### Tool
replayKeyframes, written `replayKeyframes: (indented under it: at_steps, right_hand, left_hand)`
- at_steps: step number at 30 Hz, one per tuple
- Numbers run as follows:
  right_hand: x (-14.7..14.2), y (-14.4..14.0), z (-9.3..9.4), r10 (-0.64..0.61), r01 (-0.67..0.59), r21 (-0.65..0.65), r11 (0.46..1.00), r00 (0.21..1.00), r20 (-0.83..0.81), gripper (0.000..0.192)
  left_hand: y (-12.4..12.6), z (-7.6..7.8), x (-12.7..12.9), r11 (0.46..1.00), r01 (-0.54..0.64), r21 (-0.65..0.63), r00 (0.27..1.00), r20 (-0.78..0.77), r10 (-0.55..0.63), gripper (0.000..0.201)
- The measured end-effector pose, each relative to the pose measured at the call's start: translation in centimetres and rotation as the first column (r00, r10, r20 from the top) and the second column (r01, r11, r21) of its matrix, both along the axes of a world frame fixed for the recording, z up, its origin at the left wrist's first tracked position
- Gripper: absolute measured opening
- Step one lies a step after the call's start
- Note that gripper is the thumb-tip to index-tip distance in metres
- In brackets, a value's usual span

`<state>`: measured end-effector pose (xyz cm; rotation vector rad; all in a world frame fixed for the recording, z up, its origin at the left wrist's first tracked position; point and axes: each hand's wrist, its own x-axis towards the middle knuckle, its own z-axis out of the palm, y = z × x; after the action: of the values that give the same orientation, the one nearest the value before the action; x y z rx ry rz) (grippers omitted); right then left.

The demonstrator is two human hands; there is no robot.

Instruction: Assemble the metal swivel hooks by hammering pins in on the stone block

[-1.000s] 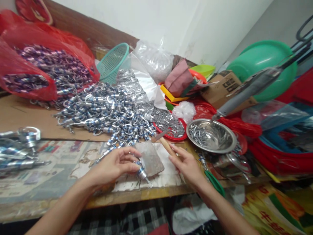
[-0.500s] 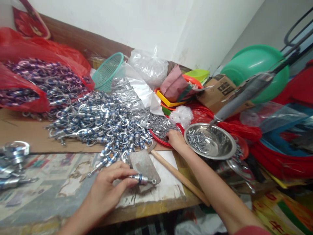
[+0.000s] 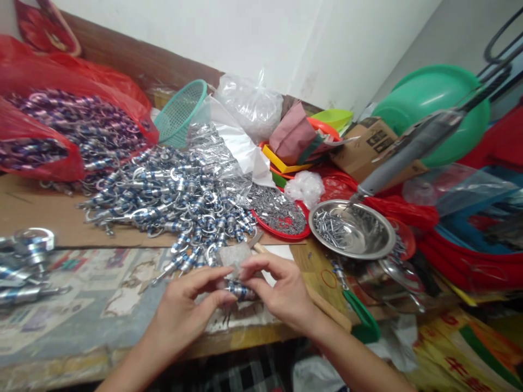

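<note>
My left hand [image 3: 190,305] pinches a silver metal fitting with blue bands [image 3: 244,292] between thumb and forefinger, low over the bench's front edge. Thumb and fingers of my right hand [image 3: 281,291] close together at the fitting's other end. Whatever may be between those fingertips is hidden. Just behind them is a grey stone block [image 3: 235,255], partly covered by my hands. A hammer with a wooden handle [image 3: 333,310] lies partly beneath my right forearm. Beyond the hands spreads a heap of similar blue-banded fittings [image 3: 175,201], many with rings.
A red tray [image 3: 292,237] holds small flat metal pieces. Beside it, a steel bowl [image 3: 382,245] contains nails or pins, and a grey tool [image 3: 408,152] hangs over it. A red bag [image 3: 69,169] of fittings, a green basket [image 3: 180,117] and a cardboard box [image 3: 359,141] stand behind.
My right hand has come back from the red tray to the fitting in my left hand. The fitting stays over the block, and the view has shifted slightly.
</note>
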<state>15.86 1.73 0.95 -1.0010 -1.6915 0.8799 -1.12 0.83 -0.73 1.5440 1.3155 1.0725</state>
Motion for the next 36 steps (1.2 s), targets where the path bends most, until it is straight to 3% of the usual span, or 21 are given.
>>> replayKeyframes:
  at_steps: [6, 11, 13, 15, 19, 25, 28, 31, 33, 36]
  right_hand:
    - [-0.3, -0.4, -1.0, 0.025, -0.047, -0.12, 0.992, 0.984, -0.177, 0.022]
    - [-0.1, -1.3, -1.1, 0.059, -0.083, -0.118, 0.99, 0.979, -0.197, 0.02]
    - [0.2, -1.7, -1.0, 0.033, -0.037, -0.027, 0.999, 0.992, -0.123, 0.019]
    - [0.6, -1.9, -0.8, -0.016, 0.017, 0.153, 0.988, 1.0, -0.002, 0.023]
    - [1.5, -1.8, -1.0, -0.038, -0.065, 0.455, 0.888, 0.976, 0.213, 0.027]
    - [2.2, -1.8, -1.3, -0.029, -0.229, 0.646, 0.729, 0.931, 0.364, 0.025]
    - [2.4, -1.8, -0.7, -0.048, -0.262, 0.677, 0.688, 0.914, 0.402, 0.022]
    - [2.4, -1.8, -0.4, -0.053, -0.256, 0.658, 0.708, 0.91, 0.411, 0.022]
    - [2.2, -1.9, -0.5, -0.044, -0.216, 0.611, 0.762, 0.923, 0.382, 0.025]
    - [1.6, -1.9, -0.6, -0.012, -0.089, 0.447, 0.89, 0.976, 0.219, 0.024]
  left_hand:
    - [0.0, 0.2, 0.0, 0.999, 0.043, 0.032, 0.999, -0.031, -0.043, 0.022]
    - [-0.2, 0.3, 0.1, 0.989, 0.133, 0.065, 0.991, -0.015, -0.132, 0.014]
    - [-0.3, 0.2, 0.1, 0.99, 0.138, 0.03, 0.99, 0.024, -0.139, 0.013]
    - [-0.5, 0.2, 0.1, 0.994, 0.106, -0.021, 0.991, 0.084, -0.104, 0.011]
    - [-0.6, 0.3, -0.2, 0.996, 0.065, -0.063, 0.986, 0.155, -0.055, 0.008]
    - [-0.8, 1.0, -0.2, 0.995, 0.102, -0.001, 0.992, 0.069, -0.102, 0.01]
    - [-1.1, 1.5, 0.1, 0.992, 0.105, 0.073, 0.994, -0.008, -0.105, 0.011]
    - [-1.2, 1.9, 0.2, 0.977, 0.082, 0.199, 0.995, -0.075, -0.069, 0.011]
    - [-1.2, 2.0, 0.2, 0.968, 0.067, 0.24, 0.996, -0.08, -0.049, 0.011]
    - [-1.2, 1.8, 0.2, 0.991, 0.063, 0.116, 0.997, -0.044, -0.058, 0.011]
